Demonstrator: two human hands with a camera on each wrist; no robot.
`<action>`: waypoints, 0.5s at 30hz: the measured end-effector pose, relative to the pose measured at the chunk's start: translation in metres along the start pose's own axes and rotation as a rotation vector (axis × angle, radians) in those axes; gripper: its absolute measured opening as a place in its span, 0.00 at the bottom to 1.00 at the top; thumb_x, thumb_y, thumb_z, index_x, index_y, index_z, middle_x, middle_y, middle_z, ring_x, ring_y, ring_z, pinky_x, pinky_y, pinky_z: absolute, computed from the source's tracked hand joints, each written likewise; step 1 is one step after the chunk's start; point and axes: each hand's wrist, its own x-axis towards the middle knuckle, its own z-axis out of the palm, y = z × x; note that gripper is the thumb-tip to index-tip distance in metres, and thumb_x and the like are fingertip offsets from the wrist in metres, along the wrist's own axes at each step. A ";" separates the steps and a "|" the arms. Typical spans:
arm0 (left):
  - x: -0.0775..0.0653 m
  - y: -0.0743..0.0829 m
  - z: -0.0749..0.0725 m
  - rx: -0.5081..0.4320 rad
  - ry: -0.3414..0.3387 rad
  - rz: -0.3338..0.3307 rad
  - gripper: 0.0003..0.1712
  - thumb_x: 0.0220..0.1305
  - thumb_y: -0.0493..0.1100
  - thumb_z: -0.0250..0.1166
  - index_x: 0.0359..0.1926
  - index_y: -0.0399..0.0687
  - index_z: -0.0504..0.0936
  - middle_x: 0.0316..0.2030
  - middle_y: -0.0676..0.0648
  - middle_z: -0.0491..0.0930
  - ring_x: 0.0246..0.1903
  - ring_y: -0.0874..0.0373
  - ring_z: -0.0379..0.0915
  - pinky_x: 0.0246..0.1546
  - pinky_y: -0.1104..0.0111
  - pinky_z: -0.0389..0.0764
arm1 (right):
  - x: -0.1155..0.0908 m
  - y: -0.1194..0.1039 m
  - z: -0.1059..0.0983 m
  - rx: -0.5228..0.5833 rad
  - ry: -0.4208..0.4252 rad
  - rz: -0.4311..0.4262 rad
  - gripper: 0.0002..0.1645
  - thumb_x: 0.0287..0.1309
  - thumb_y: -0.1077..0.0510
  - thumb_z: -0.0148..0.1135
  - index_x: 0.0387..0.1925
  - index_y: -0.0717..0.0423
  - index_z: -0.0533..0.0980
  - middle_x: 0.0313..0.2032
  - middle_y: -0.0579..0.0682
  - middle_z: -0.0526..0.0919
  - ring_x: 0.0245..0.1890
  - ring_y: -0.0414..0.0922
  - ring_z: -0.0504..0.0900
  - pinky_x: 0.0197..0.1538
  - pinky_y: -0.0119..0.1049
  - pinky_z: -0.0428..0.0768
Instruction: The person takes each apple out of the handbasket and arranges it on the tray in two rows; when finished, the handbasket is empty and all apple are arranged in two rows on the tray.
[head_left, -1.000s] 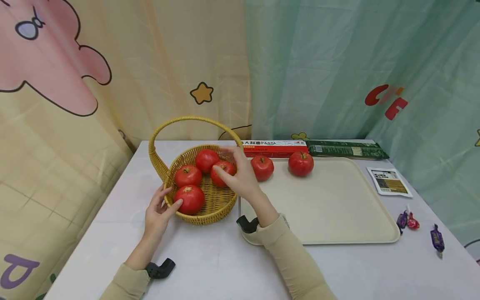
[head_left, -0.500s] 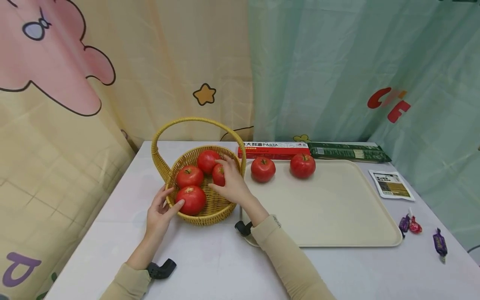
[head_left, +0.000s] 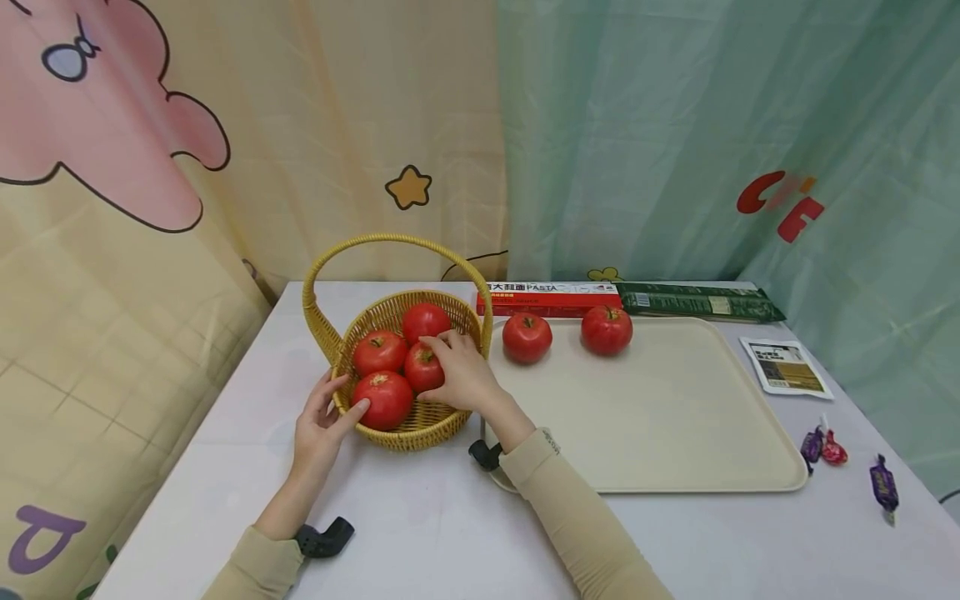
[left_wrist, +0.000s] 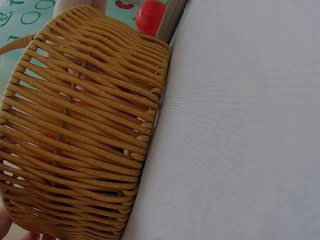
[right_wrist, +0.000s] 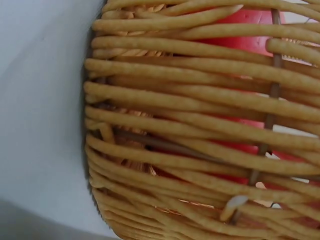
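A round yellow wicker basket (head_left: 429,437) with a tall arched handle stands on the left part of the table, holding several red apples. My left hand (head_left: 318,429) grips its near-left rim, thumb over the edge against the front apple (head_left: 384,402). My right hand (head_left: 465,375) reaches in from the right and holds another apple (head_left: 422,371), fingers over its top and thumb at its lower side. Behind it sits a third apple (head_left: 426,320), and one more apple (head_left: 378,352) lies at the left. Both wrist views show mainly the basket's woven wall (left_wrist: 85,135), red fruit showing through its gaps.
Right of the basket lies a cream tray (head_left: 645,417) with two apples (head_left: 527,337) along its far left edge. Behind it are a red pasta box (head_left: 551,302) and a green packet (head_left: 701,302). A small sachet (head_left: 786,367) and wrapped candies (head_left: 885,486) lie at the right.
My right hand has closed round an apple in the basket and shifted it left and nearer, beside the front apple. The back apple has moved slightly right. My left hand keeps its place.
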 end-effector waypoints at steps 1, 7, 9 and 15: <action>0.000 0.000 0.000 0.001 -0.002 0.003 0.29 0.60 0.35 0.65 0.61 0.34 0.67 0.69 0.49 0.54 0.68 0.52 0.49 0.65 0.63 0.58 | 0.000 0.000 0.000 -0.015 -0.006 0.005 0.50 0.42 0.43 0.74 0.66 0.46 0.62 0.60 0.54 0.63 0.60 0.52 0.63 0.55 0.51 0.73; 0.002 -0.003 -0.001 0.006 -0.006 0.007 0.29 0.59 0.36 0.65 0.61 0.35 0.68 0.69 0.49 0.54 0.68 0.52 0.49 0.64 0.65 0.58 | -0.001 -0.002 0.002 -0.144 -0.036 0.005 0.55 0.41 0.38 0.73 0.69 0.44 0.58 0.64 0.55 0.62 0.60 0.55 0.65 0.56 0.51 0.72; 0.001 -0.002 0.000 0.002 -0.006 0.005 0.29 0.59 0.36 0.65 0.61 0.35 0.68 0.69 0.48 0.54 0.69 0.52 0.49 0.64 0.65 0.58 | -0.001 -0.001 0.003 -0.132 -0.012 0.010 0.56 0.39 0.38 0.74 0.69 0.45 0.59 0.60 0.55 0.64 0.57 0.53 0.66 0.54 0.49 0.74; 0.000 -0.001 0.000 -0.008 0.001 0.008 0.28 0.60 0.35 0.65 0.60 0.37 0.68 0.69 0.49 0.54 0.68 0.53 0.49 0.63 0.71 0.60 | 0.000 -0.001 0.003 -0.075 0.040 0.027 0.50 0.37 0.44 0.77 0.60 0.54 0.64 0.55 0.54 0.65 0.52 0.50 0.70 0.54 0.43 0.75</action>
